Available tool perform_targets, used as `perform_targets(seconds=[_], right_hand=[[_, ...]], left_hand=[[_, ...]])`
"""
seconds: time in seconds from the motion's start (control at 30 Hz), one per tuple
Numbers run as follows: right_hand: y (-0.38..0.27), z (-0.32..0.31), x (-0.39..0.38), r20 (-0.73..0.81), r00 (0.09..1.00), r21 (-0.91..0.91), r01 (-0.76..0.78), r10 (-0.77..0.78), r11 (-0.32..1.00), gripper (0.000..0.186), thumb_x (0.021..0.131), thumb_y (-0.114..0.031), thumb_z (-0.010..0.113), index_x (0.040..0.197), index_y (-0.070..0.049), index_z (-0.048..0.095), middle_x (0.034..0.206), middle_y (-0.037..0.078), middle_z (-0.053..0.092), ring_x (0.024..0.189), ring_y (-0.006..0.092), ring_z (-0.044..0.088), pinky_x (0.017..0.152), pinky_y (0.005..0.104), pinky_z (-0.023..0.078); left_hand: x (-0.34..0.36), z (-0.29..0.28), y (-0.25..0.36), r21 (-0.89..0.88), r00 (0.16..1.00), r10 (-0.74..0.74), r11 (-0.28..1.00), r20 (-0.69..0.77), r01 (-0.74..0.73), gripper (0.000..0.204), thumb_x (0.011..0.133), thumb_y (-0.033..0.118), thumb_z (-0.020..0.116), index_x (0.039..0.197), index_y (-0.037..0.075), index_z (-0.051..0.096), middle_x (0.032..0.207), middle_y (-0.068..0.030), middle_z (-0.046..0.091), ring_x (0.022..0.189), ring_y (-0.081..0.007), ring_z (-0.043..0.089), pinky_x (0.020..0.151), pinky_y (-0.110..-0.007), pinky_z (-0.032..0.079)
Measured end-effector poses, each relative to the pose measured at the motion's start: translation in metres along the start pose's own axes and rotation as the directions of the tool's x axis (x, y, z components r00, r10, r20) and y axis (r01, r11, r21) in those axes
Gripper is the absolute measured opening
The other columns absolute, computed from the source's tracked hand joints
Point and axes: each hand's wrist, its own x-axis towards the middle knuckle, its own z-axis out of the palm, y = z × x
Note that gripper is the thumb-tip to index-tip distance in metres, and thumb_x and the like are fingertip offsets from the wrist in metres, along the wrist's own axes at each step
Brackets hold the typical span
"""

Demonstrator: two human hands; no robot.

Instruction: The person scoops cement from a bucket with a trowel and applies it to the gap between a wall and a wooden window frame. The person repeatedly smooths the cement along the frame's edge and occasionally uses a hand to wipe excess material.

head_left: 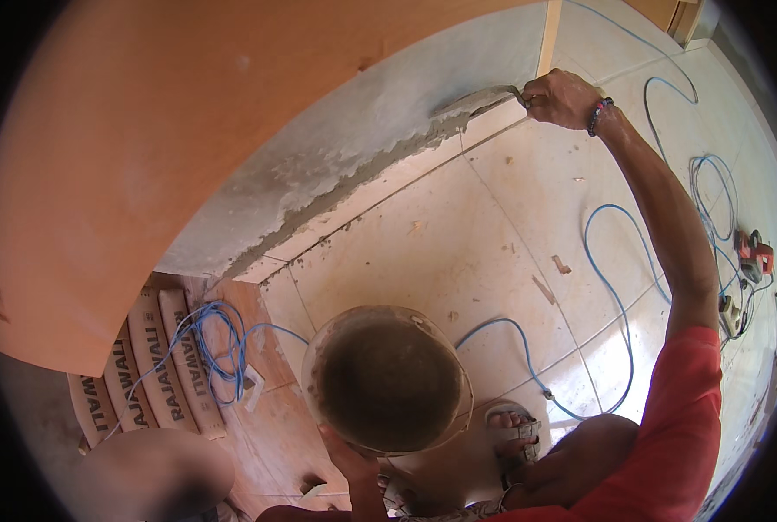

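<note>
My right hand [562, 97] is stretched out to the upper right, gripping the handle of a trowel [480, 102]. The trowel's blade lies flat against the foot of a grey plastered wall [353, 148], where wet grey mortar is smeared. My left hand [353, 461] holds a round bucket [386, 378] from below, close to my body. The bucket is mortar-stained and dark inside. A beaded bracelet sits on my right wrist, and my right sleeve is red.
Blue cable [614, 296] loops over the pale tiled floor [458, 244]. A red power tool [753, 254] lies at the right. Stacked cement bags [153, 365] with coiled blue cable rest at the lower left. A large orange panel [145, 130] fills the upper left. My sandalled foot [514, 428] shows below the bucket.
</note>
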Motion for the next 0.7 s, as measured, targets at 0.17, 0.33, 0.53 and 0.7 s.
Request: perform_targets(seconds=[0.17, 0.33, 0.53, 0.7], right_hand=[[-0.001, 0.037, 0.000, 0.151, 0.989, -0.251, 0.033, 0.006, 0.968, 0.014, 0.077, -0.018, 0.062, 0.085, -0.011, 0.070, 0.080, 0.013, 0.069, 0.079, 0.0322, 0.067, 0.074, 0.0438, 0.054], [-0.010, 0.030, 0.014, 0.108, 0.987, -0.178, -0.095, 0.115, 0.980, 0.013, 0.075, -0.019, 0.062, 0.084, -0.013, 0.070, 0.083, 0.012, 0.069, 0.083, 0.0328, 0.067, 0.076, 0.0447, 0.055], [-0.036, -0.005, 0.033, 0.142, 0.986, -0.135, -0.067, 0.086, 0.989, 0.017, 0.071, -0.020, 0.065, 0.084, -0.011, 0.072, 0.080, 0.012, 0.070, 0.083, 0.0316, 0.067, 0.075, 0.0444, 0.053], [-0.043, -0.016, 0.021, 0.102, 0.991, -0.014, -0.086, 0.087, 0.996, 0.019, 0.071, -0.021, 0.065, 0.085, -0.010, 0.072, 0.079, 0.014, 0.069, 0.081, 0.0315, 0.067, 0.074, 0.0447, 0.053]], left_hand=[[0.004, -0.008, -0.005, 0.029, 1.000, 0.022, 0.999, -0.002, -0.022, 0.064, 0.102, 0.052, 0.033, 0.144, 0.004, 0.038, 0.146, -0.0101, 0.044, 0.134, -0.0268, 0.041, 0.113, -0.040, 0.032], [0.003, -0.005, -0.004, 0.028, 0.999, 0.033, 0.999, 0.016, -0.033, 0.064, 0.102, 0.052, 0.035, 0.144, 0.005, 0.038, 0.146, -0.0108, 0.044, 0.133, -0.0276, 0.042, 0.112, -0.041, 0.033], [0.004, -0.011, -0.006, 0.029, 0.999, 0.029, 0.999, 0.014, -0.030, 0.064, 0.101, 0.052, 0.036, 0.145, 0.005, 0.037, 0.145, -0.0113, 0.044, 0.133, -0.0291, 0.042, 0.112, -0.043, 0.033], [0.002, -0.001, -0.002, -0.005, 0.998, 0.030, 1.000, -0.058, -0.031, 0.063, 0.102, 0.050, 0.036, 0.142, 0.003, 0.039, 0.141, -0.0128, 0.046, 0.128, -0.0274, 0.046, 0.110, -0.042, 0.036]])
